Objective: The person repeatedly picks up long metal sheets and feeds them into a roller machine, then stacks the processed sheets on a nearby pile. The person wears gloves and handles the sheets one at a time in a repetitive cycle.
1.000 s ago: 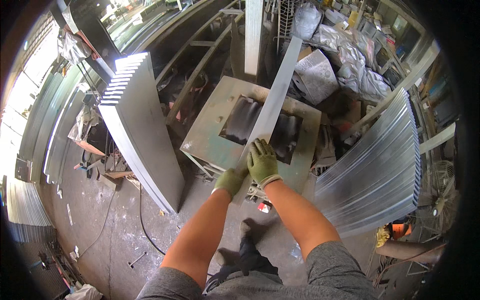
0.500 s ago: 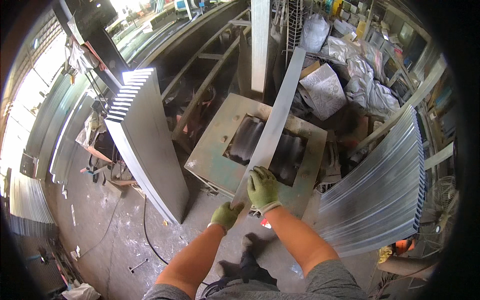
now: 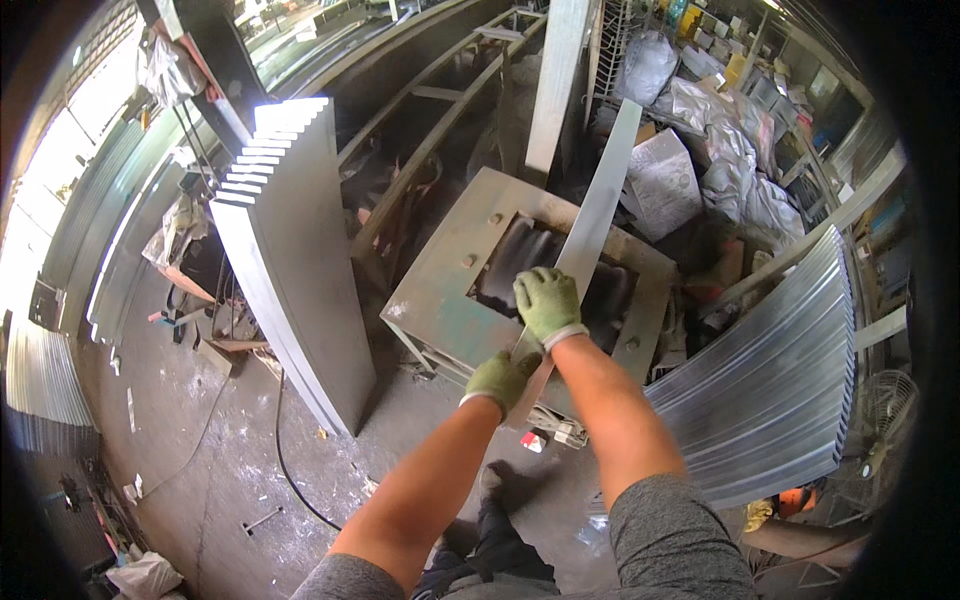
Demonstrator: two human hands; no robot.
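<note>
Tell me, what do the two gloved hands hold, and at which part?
Both hold the long flat grey metal strip at its near end: right hand on top, left hand at the lower tip.

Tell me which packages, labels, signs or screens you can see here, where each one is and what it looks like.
Small box or packet: on the floor below the left hand, red and white.
Sacks: piled at the upper right behind the metal strip, silver-grey, bulging.
Light sheet or board: leaning beside the sacks, pale with faint print.
No screens seen.
</note>
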